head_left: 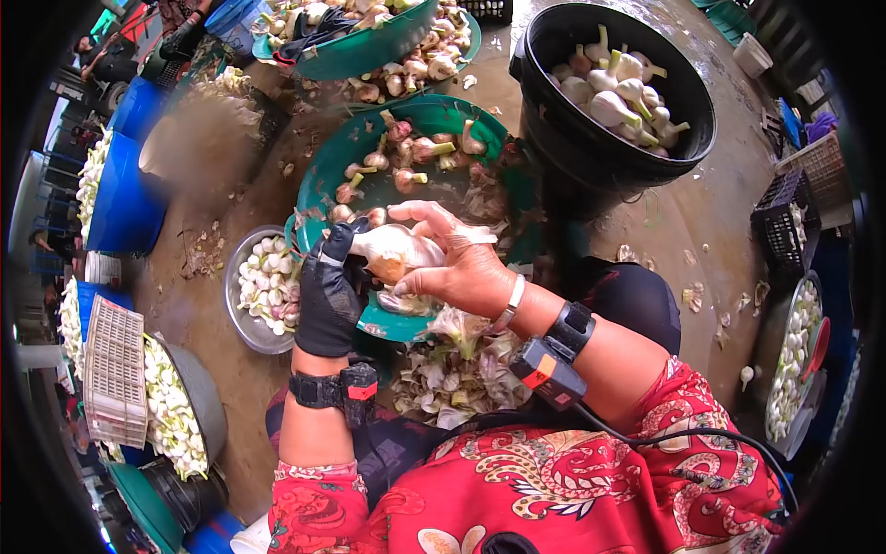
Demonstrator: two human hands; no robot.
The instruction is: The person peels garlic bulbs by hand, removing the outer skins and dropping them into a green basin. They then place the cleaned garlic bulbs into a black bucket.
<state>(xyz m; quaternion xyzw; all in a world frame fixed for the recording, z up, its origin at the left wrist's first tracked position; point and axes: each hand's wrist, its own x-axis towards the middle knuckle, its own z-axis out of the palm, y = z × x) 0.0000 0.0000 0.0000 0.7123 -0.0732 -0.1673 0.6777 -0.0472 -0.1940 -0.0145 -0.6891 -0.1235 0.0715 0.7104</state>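
Observation:
My left hand [330, 294], in a black glove, grips one end of a large pale garlic bulb [392, 249] over the green basin [318, 180]. My bare right hand [457, 258] closes on the bulb from the other side, its thumb along the lower face. A tan patch of skin shows on the bulb's underside, and a papery piece sticks out past my right fingers. Several purplish unpeeled bulbs [429, 150] with cut stems lie in the basin beyond my hands. Loose peel [452, 374] is heaped below, by my lap.
A black bucket [535, 102] of cleaned white bulbs stands at the upper right. Left of the basin is a metal bowl [235, 319] of cloves. Another green basin [369, 51] sits among more garlic at the top. Blue tubs [129, 208] and a crate [115, 369] line the left side.

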